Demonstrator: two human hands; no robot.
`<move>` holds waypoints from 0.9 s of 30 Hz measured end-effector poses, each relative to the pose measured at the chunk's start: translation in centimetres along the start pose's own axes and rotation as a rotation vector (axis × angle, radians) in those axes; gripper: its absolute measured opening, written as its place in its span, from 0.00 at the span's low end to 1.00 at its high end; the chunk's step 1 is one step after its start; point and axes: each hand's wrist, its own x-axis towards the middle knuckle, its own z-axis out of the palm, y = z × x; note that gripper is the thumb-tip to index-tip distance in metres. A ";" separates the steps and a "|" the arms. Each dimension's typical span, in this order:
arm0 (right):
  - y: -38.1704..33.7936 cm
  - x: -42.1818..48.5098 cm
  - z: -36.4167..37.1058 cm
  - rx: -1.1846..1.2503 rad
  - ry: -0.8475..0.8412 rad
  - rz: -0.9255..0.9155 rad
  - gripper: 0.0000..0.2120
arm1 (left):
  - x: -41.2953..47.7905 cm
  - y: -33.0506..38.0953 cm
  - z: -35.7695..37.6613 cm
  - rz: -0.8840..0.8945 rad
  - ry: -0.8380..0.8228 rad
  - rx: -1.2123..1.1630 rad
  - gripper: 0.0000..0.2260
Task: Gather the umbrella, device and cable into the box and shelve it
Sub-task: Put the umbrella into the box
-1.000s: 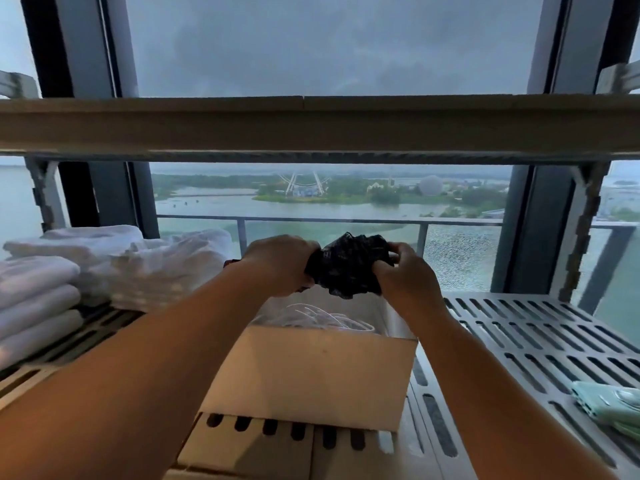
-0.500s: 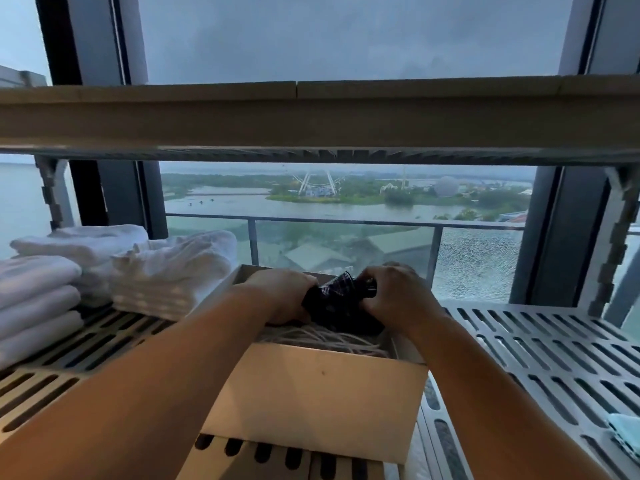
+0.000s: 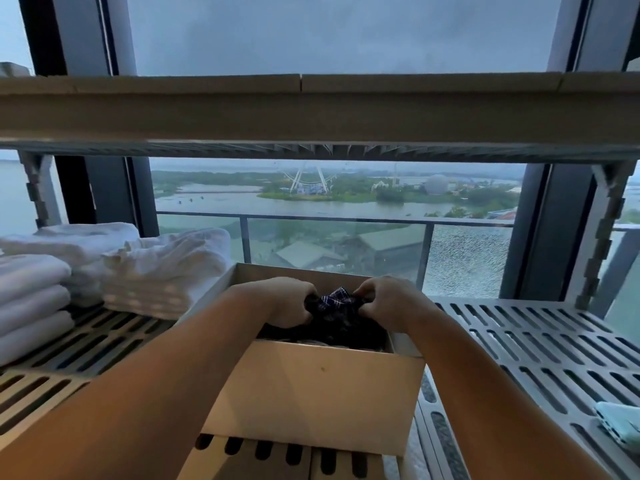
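An open cardboard box (image 3: 311, 393) stands on the slatted shelf in front of me. Inside it lies a folded dark plaid umbrella (image 3: 337, 317). My left hand (image 3: 287, 303) grips the umbrella's left end and my right hand (image 3: 388, 303) grips its right end, both pressed down into the box. The white cable is hidden under the umbrella. A pale green device (image 3: 620, 426) lies on the shelf at the far right edge, well apart from the box.
Stacks of folded white towels (image 3: 114, 271) fill the shelf's left side, close to the box. An upper shelf (image 3: 318, 112) spans overhead. The slatted shelf surface (image 3: 540, 344) extends to the right. Window glass stands behind the shelf.
Both hands have lowered the umbrella from above the box down into it, covering the white cable. The view has shifted slightly left, bringing the device back in at the right edge.
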 end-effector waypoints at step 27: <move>4.4 -9.3 -1.6 0.228 0.634 0.264 0.12 | -1.3 11.3 -1.9 0.369 0.531 -0.136 0.12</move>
